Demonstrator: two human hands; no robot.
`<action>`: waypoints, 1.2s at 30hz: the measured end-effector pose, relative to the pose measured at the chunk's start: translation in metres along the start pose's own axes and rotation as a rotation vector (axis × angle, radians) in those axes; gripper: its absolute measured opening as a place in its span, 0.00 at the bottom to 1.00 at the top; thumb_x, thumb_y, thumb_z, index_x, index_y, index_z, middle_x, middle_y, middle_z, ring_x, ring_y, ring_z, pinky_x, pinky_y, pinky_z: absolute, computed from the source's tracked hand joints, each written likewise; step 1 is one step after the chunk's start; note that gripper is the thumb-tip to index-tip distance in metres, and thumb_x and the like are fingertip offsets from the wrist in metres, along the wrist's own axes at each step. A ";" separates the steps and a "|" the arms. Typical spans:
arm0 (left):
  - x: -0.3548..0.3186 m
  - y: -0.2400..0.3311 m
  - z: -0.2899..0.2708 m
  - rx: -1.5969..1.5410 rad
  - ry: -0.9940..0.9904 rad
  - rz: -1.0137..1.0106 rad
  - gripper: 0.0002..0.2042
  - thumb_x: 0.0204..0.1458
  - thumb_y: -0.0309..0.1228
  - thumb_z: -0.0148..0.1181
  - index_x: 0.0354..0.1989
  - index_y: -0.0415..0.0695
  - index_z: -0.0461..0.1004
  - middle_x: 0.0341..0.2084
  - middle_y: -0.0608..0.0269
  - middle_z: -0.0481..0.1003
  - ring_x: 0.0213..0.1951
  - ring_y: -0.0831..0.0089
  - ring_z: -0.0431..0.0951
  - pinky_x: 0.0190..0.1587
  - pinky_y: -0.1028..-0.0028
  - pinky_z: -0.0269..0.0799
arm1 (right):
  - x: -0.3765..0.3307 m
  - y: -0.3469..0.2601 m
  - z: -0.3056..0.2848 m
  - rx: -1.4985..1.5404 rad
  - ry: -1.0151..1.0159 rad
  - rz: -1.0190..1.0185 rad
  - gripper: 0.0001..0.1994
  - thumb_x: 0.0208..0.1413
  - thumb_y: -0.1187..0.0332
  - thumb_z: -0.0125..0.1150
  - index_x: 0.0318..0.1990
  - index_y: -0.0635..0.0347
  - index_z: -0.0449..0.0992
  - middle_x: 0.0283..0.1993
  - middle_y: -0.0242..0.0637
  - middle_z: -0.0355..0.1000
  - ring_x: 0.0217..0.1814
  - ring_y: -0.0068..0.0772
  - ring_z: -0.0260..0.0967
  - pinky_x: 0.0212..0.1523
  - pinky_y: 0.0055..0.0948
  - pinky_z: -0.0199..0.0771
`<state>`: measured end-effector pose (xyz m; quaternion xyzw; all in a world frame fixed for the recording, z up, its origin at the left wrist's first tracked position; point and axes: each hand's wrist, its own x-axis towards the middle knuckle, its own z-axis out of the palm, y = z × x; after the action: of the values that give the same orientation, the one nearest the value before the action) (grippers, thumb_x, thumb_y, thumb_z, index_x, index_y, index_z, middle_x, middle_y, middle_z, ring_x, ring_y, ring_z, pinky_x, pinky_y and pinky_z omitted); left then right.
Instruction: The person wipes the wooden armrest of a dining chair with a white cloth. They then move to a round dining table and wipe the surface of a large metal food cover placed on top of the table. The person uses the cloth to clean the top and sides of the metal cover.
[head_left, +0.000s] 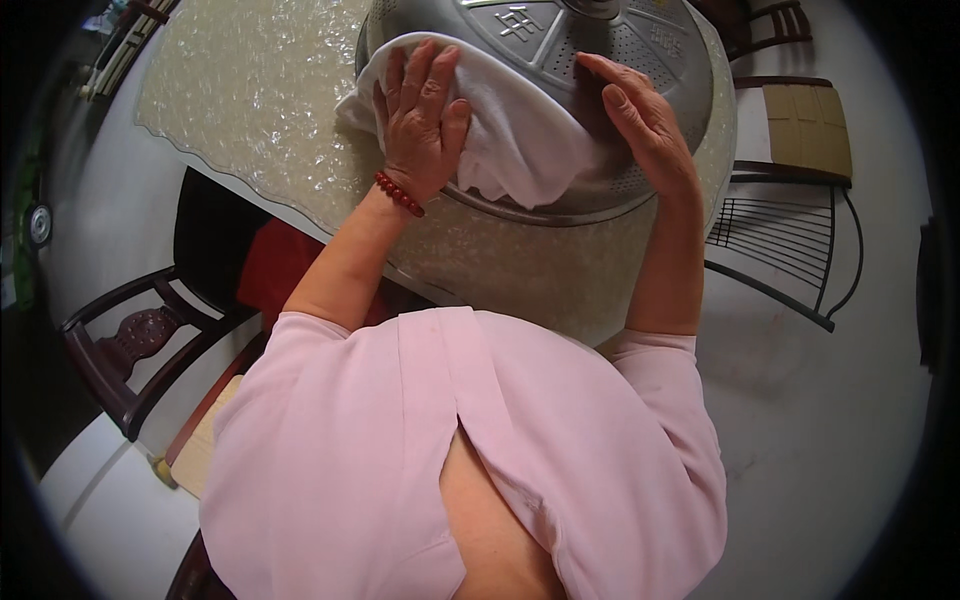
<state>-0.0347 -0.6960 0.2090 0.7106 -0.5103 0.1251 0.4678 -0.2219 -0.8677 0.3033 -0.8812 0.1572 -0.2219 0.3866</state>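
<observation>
A large domed metal cover [640, 183], grey with perforated panels and raised characters, stands on the table at the top of the head view. Its upper edge and part of its knob [592, 6] run to the top of the picture. Across its near left side lies a crumpled white cloth [525, 135]. My left hand [420, 115] presses flat on that cloth, fingers stretched and spread, a red bead bracelet at the wrist. On the right side of the cover is my right hand [640, 120], its fingers extended and its palm turned toward the metal. Nothing shows in that hand.
The table [240, 90] wears a shiny, textured, see-through covering with a wavy edge. A dark carved wooden chair [140, 340] is at the left. On the right are a black metal rack [775, 235] and a chair with a tan seat [805, 125].
</observation>
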 end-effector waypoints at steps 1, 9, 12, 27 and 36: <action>-0.005 -0.002 0.004 -0.046 0.039 -0.014 0.25 0.55 0.38 0.51 0.63 0.51 0.61 0.63 0.58 0.57 0.66 0.47 0.50 0.65 0.45 0.38 | 0.000 0.000 0.000 -0.012 0.000 -0.006 0.25 0.61 0.49 0.47 0.56 0.59 0.71 0.57 0.42 0.68 0.63 0.41 0.58 0.64 0.35 0.52; -0.060 0.030 0.025 0.105 -0.089 -0.013 0.30 0.57 0.42 0.44 0.64 0.34 0.52 0.67 0.39 0.40 0.67 0.34 0.35 0.62 0.36 0.30 | 0.003 0.009 0.007 -0.120 0.018 -0.073 0.27 0.59 0.46 0.48 0.56 0.57 0.71 0.58 0.40 0.68 0.64 0.41 0.58 0.64 0.37 0.51; -0.074 0.043 0.037 0.224 -0.127 0.204 0.26 0.53 0.40 0.48 0.61 0.43 0.61 0.68 0.51 0.46 0.68 0.42 0.40 0.58 0.30 0.31 | 0.005 0.010 0.007 -0.162 0.024 -0.107 0.27 0.58 0.46 0.49 0.56 0.57 0.71 0.57 0.40 0.69 0.63 0.41 0.59 0.64 0.36 0.50; -0.108 0.037 -0.018 -0.007 -0.777 0.312 0.19 0.51 0.27 0.51 0.54 0.45 0.69 0.55 0.56 0.67 0.59 0.64 0.65 0.60 0.67 0.62 | -0.112 -0.040 0.052 0.125 0.307 0.125 0.08 0.56 0.72 0.57 0.41 0.64 0.76 0.30 0.34 0.73 0.32 0.23 0.68 0.31 0.23 0.68; -0.099 0.077 -0.018 -0.790 -0.915 -0.270 0.14 0.56 0.25 0.53 0.51 0.37 0.70 0.43 0.49 0.75 0.46 0.58 0.75 0.46 0.71 0.70 | -0.189 -0.012 0.125 1.033 0.566 1.050 0.22 0.51 0.64 0.63 0.52 0.66 0.69 0.42 0.35 0.71 0.39 0.24 0.68 0.37 0.22 0.70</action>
<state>-0.1382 -0.6252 0.1950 0.5239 -0.5724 -0.4509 0.4411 -0.3181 -0.6986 0.1862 -0.3107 0.5221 -0.2710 0.7466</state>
